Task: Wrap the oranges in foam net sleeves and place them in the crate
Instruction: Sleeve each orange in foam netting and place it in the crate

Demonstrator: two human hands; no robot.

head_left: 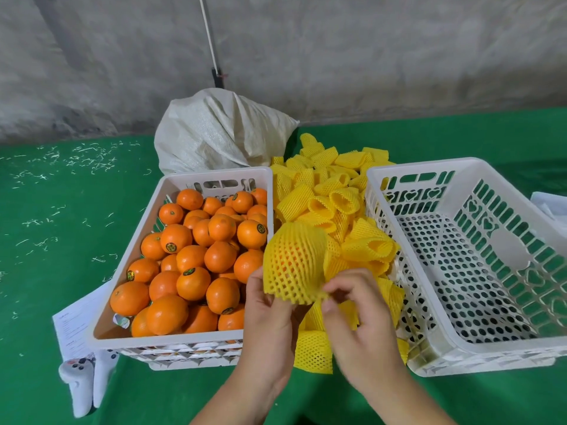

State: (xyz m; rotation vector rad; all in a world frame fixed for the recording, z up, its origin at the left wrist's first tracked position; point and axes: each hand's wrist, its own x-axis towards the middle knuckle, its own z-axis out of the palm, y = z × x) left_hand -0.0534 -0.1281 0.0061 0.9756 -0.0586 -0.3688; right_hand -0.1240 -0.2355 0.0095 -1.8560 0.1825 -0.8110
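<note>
The left hand has its fingers curled against the lower left edge of a yellow foam net sleeve stretched over an orange, which shows through the mesh. The right hand pinches the sleeve's lower right edge between thumb and curled fingers; that hand is slightly blurred. The wrapped orange is held up in front of the gap between the two crates, above the bench, which is covered in green cloth.

Just left of the hands stands a white slotted crate piled full of bare oranges, several bearing small round stickers. To the right, a second white crate with perforated floor and slotted walls holds nothing visible. Between the crates lies a heap of loose yellow sleeves, reaching from the front edge back past both crates; the hands and wrapped orange hide part of it.

Behind the full crate sits a white woven sack. Papers stick out from under the full crate's near left corner, and a white game controller lies at the bench edge below them. Small pale scraps dot the cloth at far left.
</note>
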